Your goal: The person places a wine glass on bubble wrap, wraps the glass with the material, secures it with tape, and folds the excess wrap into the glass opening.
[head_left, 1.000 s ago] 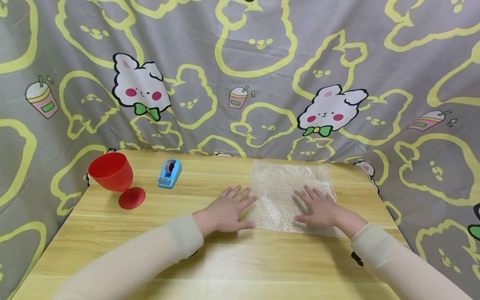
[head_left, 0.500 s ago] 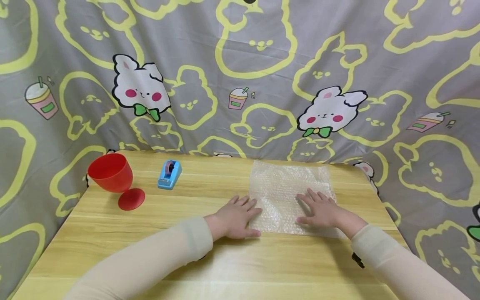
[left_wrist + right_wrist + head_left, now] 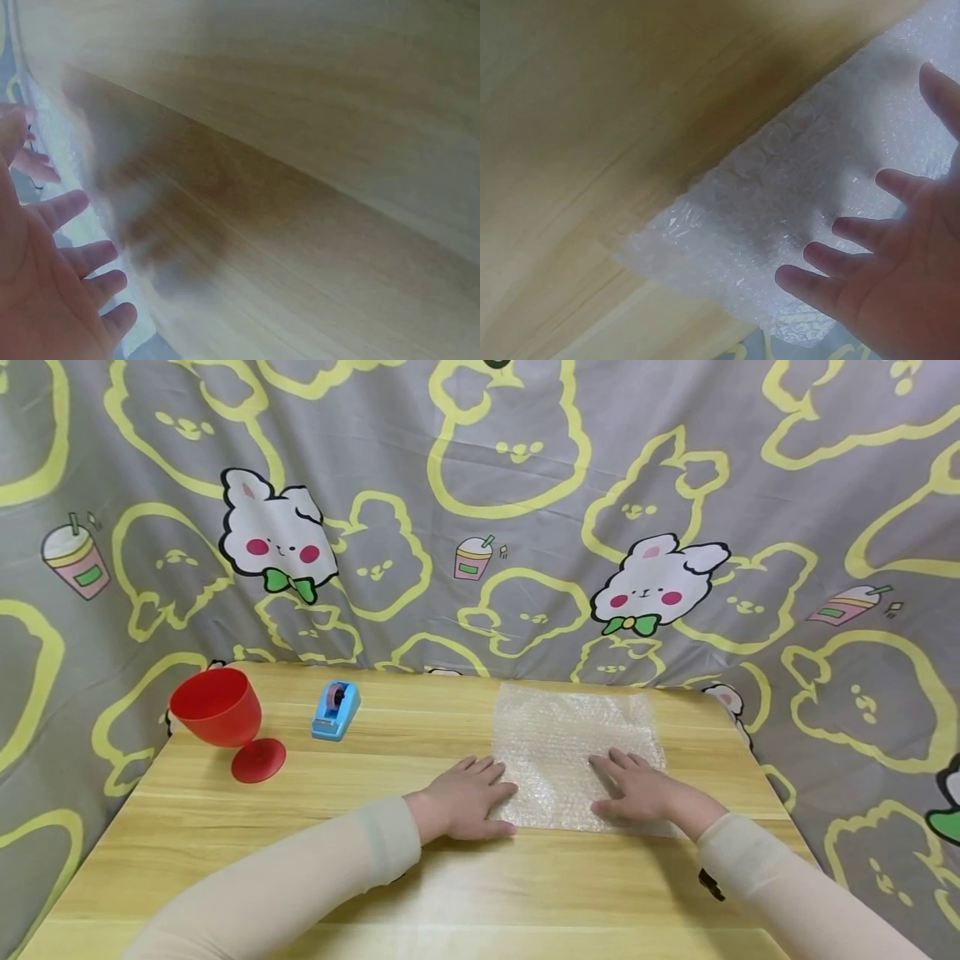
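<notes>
A sheet of clear bubble wrap [image 3: 555, 752] lies flat on the wooden table [image 3: 465, 893]. At its left edge is my left hand [image 3: 467, 800], palm down with fingers spread, the fingertips by the sheet's border. My right hand [image 3: 637, 789] is over the sheet's right part, fingers straight and apart; in the right wrist view the fingertips are at or just above the bubble wrap [image 3: 780, 172], and contact is hard to tell. The left wrist view shows the left palm [image 3: 45, 300] with nothing held.
A red plastic goblet [image 3: 217, 710] stands at the table's left back. Right of it is a small blue tape dispenser [image 3: 335, 710] with a roll of tape. A grey patterned curtain [image 3: 420, 468] hangs behind and along both sides of the table.
My left hand has moved slightly right and toward me, closer to the sheet's left edge. The right hand has drawn back a little. The goblet and dispenser stay put.
</notes>
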Demonstrator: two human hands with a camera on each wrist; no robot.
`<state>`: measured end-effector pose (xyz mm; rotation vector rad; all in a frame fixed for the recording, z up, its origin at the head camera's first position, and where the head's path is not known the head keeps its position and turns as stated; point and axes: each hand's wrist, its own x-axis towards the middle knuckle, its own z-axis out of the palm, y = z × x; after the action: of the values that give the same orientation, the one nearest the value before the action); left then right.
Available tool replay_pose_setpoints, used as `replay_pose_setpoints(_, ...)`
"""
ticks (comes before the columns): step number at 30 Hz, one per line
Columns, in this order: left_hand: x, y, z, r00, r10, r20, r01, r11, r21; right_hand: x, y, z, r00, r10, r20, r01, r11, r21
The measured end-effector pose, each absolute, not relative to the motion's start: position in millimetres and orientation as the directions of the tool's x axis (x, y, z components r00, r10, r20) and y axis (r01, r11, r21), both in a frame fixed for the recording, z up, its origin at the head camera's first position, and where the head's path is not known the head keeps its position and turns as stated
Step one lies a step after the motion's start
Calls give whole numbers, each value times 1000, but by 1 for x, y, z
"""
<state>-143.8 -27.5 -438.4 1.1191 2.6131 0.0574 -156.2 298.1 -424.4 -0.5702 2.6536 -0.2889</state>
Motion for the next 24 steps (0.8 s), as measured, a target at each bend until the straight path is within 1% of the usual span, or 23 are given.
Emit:
replay_pose_setpoints(6, -143, -27, -435, -662, 711, -238, 700, 699, 143, -155, 298, -427, -833, -421, -358, -325, 898, -297)
replay_pose_setpoints(16, -145, -31, -433, -654, 738, -164, 734, 672, 100, -149, 287, -429, -839, -457, -297, -395, 885, -246)
replay_pose_setpoints(24, -148, -34, -437, -645, 740, -191, 740, 667, 87, -147, 283, -434, -845, -465, -265, -422, 883, -206)
